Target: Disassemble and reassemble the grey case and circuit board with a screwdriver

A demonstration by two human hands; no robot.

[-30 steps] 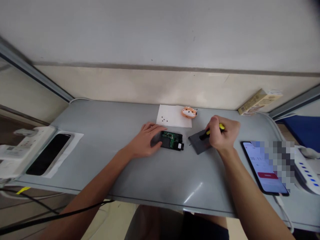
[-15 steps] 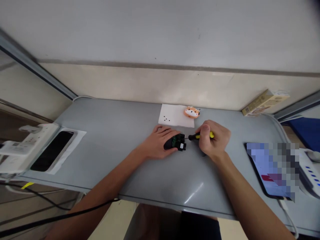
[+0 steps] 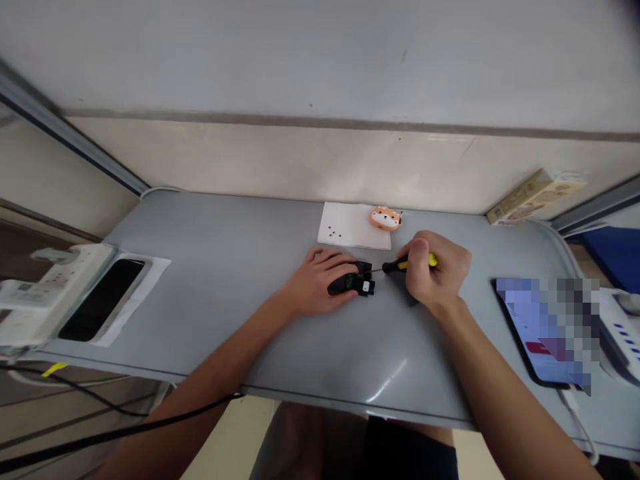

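An opened black computer mouse (image 3: 366, 287), its green circuit board showing, lies on the grey table. My left hand (image 3: 320, 280) is closed around its left end, with fingers on the far side and the thumb on the near side. My right hand (image 3: 440, 270) grips a screwdriver (image 3: 395, 266) with a black and yellow handle. The thin shaft points left, its tip at the mouse's right end; whether it touches a screw is too small to tell. A dark piece (image 3: 413, 301), mostly hidden, lies below my right hand.
Beyond the mouse, white paper (image 3: 350, 223) carries several tiny dark screws (image 3: 334, 233) and an orange animal-face case (image 3: 385, 218). A phone (image 3: 103, 300) and power strip (image 3: 60, 287) sit left. A tablet (image 3: 535, 333) lies right, a box (image 3: 530, 197) behind it.
The view has shifted slightly. My right hand and the screwdriver have moved a little right and away from me, showing more shaft. My left hand stays on the mouse.
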